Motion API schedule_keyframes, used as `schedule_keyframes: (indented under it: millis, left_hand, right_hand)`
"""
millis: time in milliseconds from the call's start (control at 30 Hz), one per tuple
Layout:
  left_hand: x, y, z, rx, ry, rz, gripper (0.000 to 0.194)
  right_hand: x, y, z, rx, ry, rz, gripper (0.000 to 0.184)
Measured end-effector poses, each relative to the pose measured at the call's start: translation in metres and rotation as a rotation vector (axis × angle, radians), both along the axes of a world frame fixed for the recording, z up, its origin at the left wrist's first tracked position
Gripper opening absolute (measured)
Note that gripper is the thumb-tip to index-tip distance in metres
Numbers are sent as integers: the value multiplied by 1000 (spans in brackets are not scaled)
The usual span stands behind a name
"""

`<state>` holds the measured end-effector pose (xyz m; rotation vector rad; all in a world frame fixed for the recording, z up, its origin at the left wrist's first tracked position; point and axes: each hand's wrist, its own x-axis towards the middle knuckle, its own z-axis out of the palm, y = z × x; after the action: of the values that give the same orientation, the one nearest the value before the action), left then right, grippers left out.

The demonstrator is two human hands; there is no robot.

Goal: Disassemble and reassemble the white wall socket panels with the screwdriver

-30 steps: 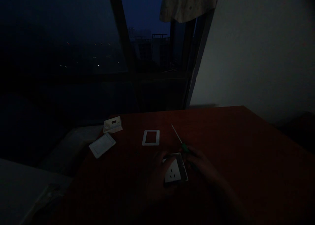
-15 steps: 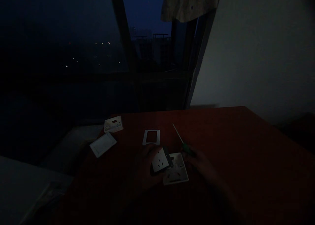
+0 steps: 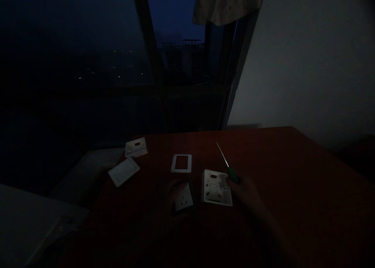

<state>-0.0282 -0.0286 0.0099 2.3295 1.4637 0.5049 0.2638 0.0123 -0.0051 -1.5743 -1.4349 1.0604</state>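
My left hand (image 3: 172, 197) is closed around a white socket module (image 3: 184, 198) with a dark edge, its slots facing up. In my right hand (image 3: 246, 192) is a screwdriver (image 3: 233, 175) with a green handle, its thin shaft pointing up and to the left. The fingers of that hand also reach the right side of a white back box (image 3: 216, 188), whose open side faces me; whether they grip it I cannot tell. Beyond my left hand a white frame (image 3: 181, 163) lies flat on the table. Dim light hides much of both hands.
On the left of the reddish table (image 3: 275, 154) lie another white box (image 3: 136, 147) and a flat white plate (image 3: 124, 172), near the table's edge. Behind stands a window (image 3: 187, 90) with a curtain (image 3: 228, 4). A pale wall (image 3: 304, 61) rises at the right.
The socket module has moved left and down with my left hand, apart from the box. The box has shifted right and up, and the screwdriver has moved right with my right hand.
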Motion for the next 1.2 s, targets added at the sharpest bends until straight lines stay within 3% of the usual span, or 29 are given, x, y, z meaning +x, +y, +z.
schedule_keyframes:
  millis: [200,400,700,767,900,1067,1200]
  left_hand:
    - [31,3,19,-41,-39,9,98]
    - [66,11,50,7,-15,-53,98]
    - [107,22,59,262,280,-202,74]
    - [106,30,59,271,297,-228,79]
    - [76,58,54,235,288,-167,90]
    - [-9,110,53,185,333,92,81]
    - [-59,135,55,160,395,123,78]
  right_hand:
    - [-4,-3,2,-96,258,-142,39]
    - [-8,-4,0,-96,338,-151,44]
    - [-6,-6,7,-23,315,-173,43]
    - [-8,-6,7,1,349,-152,41]
    - [-13,-6,8,-64,367,-144,42]
    - [-12,-3,0,-109,330,-173,48]
    - [-10,0,-4,-105,277,-204,47]
